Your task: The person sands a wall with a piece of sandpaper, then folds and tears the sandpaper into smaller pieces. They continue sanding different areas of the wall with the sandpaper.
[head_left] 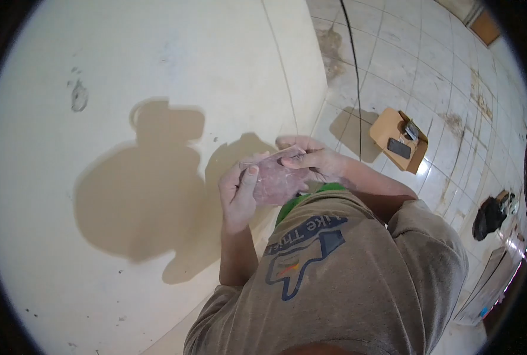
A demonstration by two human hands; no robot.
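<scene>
A dusty, dull-pink sheet of sandpaper (275,180), creased and coated with pale powder, is held between both hands in front of my shirt. My left hand (237,192) grips its left side, thumb lying on its face and fingers behind. My right hand (312,160) pinches its upper right part with the thumb on top; some fingers are hidden behind the sheet. White dust covers the fingers of both hands. Close by the hands is the off-white wall (216,71), with shadows of my head and arms on it.
An open cardboard box (383,130) with a phone (399,148) on it sits on the dusty tiled floor (429,65). A black cable (356,71) hangs down near the wall's edge. A black bag (488,219) lies at the far right.
</scene>
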